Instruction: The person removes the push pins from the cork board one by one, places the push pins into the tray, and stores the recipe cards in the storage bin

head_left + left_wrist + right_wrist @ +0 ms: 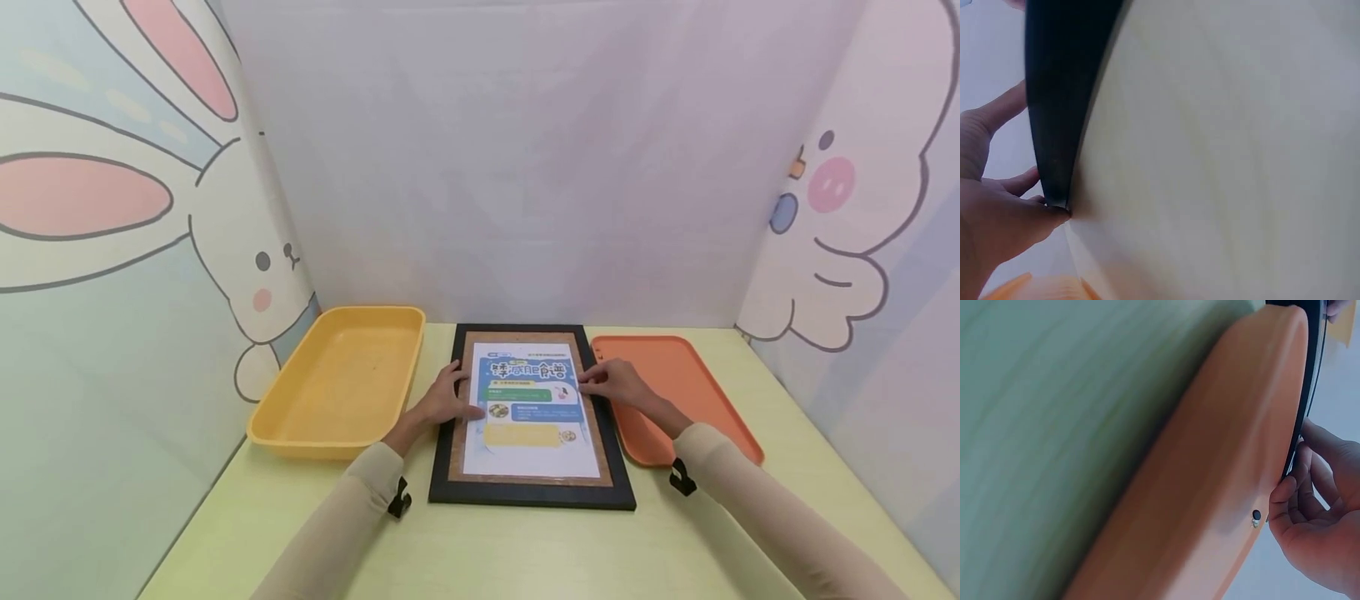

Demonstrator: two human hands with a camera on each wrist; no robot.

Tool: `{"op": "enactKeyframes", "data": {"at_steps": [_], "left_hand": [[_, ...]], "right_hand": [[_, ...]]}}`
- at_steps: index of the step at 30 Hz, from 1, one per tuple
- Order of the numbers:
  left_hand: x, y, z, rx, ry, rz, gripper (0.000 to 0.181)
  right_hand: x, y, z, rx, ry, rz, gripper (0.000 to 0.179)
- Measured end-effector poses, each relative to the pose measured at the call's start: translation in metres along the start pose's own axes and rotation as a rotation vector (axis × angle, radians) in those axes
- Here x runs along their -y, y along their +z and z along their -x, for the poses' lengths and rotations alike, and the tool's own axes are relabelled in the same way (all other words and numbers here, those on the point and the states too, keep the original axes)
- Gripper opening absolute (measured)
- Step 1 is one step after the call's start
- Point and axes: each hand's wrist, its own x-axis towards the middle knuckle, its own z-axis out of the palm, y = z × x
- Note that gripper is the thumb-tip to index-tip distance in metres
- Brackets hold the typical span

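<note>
A black picture frame (pixel 532 494) lies flat on the table, with a brown backing board (pixel 517 337) inside it. On the board rests a white printed sheet (pixel 536 462) with blue, green and yellow blocks and large Chinese characters. My left hand (pixel 438 402) spreads over the frame's left side, its thumb on the sheet's left margin. Fingers of that hand touch the frame's black edge (pixel 1063 112) in the left wrist view. At the sheet's right edge, my right hand (pixel 618 383) has thumb and forefinger together, pinching there. Its other fingers (pixel 1304 500) are curled.
A deep yellow tray (pixel 337 375) stands left of the frame. An orange tray (pixel 675 375) lies on the right, against the frame's edge. Behind the table (pixel 517 554) hangs a pale curtain, with cartoon-printed panels on both sides.
</note>
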Motion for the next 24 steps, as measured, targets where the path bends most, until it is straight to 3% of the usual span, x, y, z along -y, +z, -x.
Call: {"op": "enactKeyframes", "data": {"at_steps": [7,11,19,24], "left_hand": [[0.0019,0.0033,0.0028,-0.038,0.009,0.073,0.093],[0.0024,0.0019,0.0045,-0.045,0.046,0.068,0.088],[0.0002,0.0017,0.0072,-0.050,0.037,0.077,0.069],[-0.0005,0.0022,0.0075,-0.078,0.070,0.107,0.065]], "right_hand": [[-0.0006,0.0026,0.0008,-0.001,0.028,-0.012,0.028],[-0.0008,0.0034,0.0014,-0.010,0.031,-0.016,0.029],[-0.0018,0.0033,0.0019,-0.016,0.021,-0.019,0.029],[-0.0016,0.0031,0.0027,-0.019,0.015,-0.023,0.029]]}}
